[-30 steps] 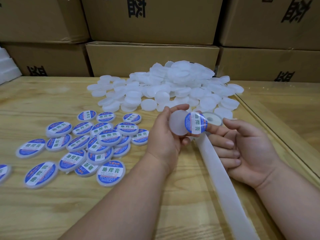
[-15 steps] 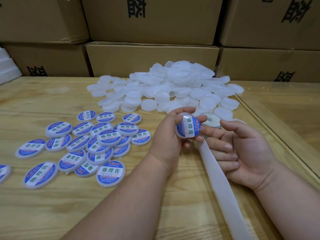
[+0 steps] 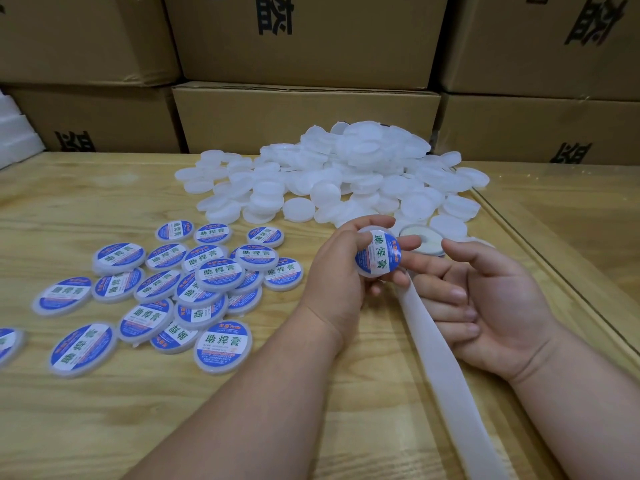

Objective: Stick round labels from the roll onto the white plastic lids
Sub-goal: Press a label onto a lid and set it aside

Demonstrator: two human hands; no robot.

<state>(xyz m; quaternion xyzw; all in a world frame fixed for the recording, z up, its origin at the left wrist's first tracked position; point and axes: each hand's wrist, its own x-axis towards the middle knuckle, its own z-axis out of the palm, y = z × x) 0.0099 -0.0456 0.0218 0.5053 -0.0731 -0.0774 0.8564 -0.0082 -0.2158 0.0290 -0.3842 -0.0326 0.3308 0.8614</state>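
Label now seated on the lid you are gripping.

Your left hand (image 3: 341, 271) is pinching the lid (image 3: 377, 255), its label having moved from beside it onto its face; your right hand (image 3: 485, 296) is lying loosely curled under the backing strip (image 3: 446, 368), roll (image 3: 420, 239) just beyond.

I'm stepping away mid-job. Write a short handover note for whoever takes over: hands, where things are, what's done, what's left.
Left hand grips a lid that already carries its blue label, thumb pressing the face. Right hand is open, palm up, fingers beside the empty backing strip, which trails toward the near edge.
Label roll lies flat just behind the hands.
Done: a spread of labelled lids lies on the table's left side.
Left: set the held lid with the labelled ones, then work through the large pile of bare white lids at the back.
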